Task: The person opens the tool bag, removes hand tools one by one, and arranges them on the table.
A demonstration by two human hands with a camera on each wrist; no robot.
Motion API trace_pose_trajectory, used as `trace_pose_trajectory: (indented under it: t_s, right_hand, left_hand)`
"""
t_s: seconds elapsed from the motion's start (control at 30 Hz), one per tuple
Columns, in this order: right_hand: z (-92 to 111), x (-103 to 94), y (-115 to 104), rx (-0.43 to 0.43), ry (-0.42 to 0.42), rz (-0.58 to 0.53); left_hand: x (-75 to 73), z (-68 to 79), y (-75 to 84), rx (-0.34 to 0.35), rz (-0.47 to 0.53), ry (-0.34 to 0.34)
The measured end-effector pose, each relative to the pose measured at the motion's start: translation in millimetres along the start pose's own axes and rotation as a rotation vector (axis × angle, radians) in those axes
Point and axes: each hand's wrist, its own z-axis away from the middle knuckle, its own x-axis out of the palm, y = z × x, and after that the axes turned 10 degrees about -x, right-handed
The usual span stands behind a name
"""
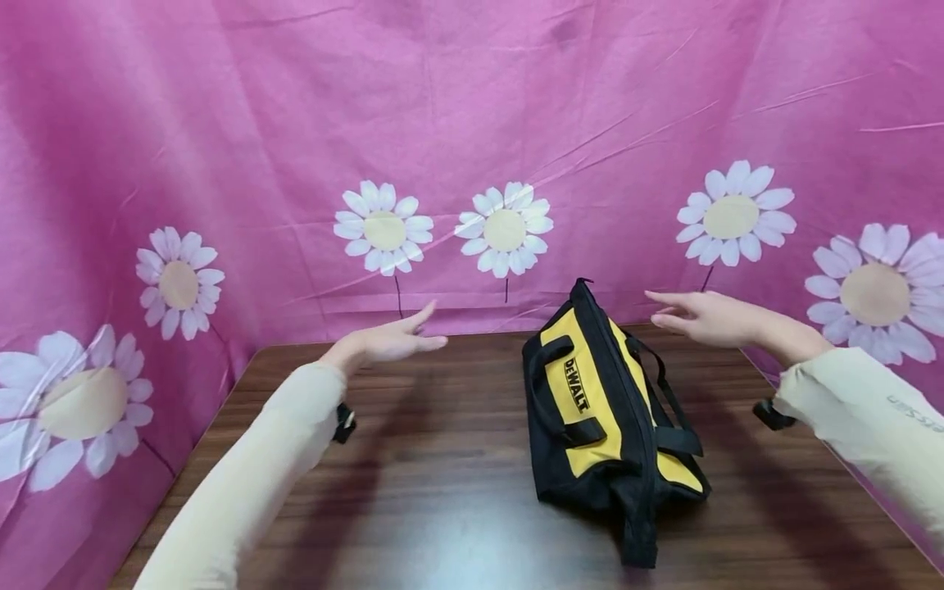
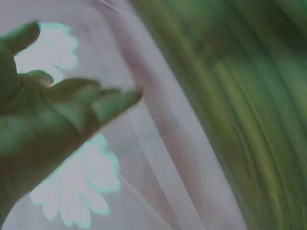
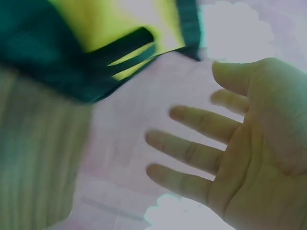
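A yellow and black tool bag (image 1: pixel 583 393) with DEWALT lettering stands on the wooden table, its dark zipper strip running along the top. Black carry handles hang down both of its sides. To the left of the bag, my left hand (image 1: pixel 387 338) is held above the table, fingers extended and touching nothing. On the other side, my right hand (image 1: pixel 701 318) hovers apart from the bag with its fingers extended. The right wrist view shows that hand (image 3: pixel 244 139) with spread fingers and part of the bag (image 3: pixel 120 28) beyond. In the left wrist view the palm (image 2: pixel 53 115) holds nothing.
The brown wooden table (image 1: pixel 442 459) reaches back to a pink cloth (image 1: pixel 442 106) printed with white daisies, which also hangs along both sides. Small black devices (image 1: pixel 344 423) sit at both wrists. Light sleeves cover the forearms.
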Motion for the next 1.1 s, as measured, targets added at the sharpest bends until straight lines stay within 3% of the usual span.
trace_pose_trajectory:
  t_s: [0.13, 0.27, 0.43, 0.6, 0.8, 1.1]
  right_hand:
    - [-21, -12.7, -7, 0.025, 0.009, -0.240]
    - [-39, -15.3, -9, 0.112, -0.021, -0.504]
    - [-58, -11.2, -8, 0.168, -0.023, -0.638]
    - [-75, -10.9, -10, 0.200, 0.022, -0.629]
    - [-85, -0.7, -11, 0.239, 0.081, -0.731]
    - [-102, 10.6, -5, 0.275, 0.105, -0.798]
  left_hand:
    - [11.7, -26.2, 47.6, -0.008, 0.175, -0.140]
    - [24.1, -54.3, 85.1, 0.030, 0.230, -0.238]
    - [40.3, -84.8, 115.1, 0.079, 0.359, -0.336]
    - [61.1, -109.8, 134.5, 0.081, 0.541, -0.249]
    - [81.4, -134.2, 146.6, 0.048, 0.712, -0.136]
    - [87.3, -158.6, 145.4, 0.011, 0.841, -0.061]
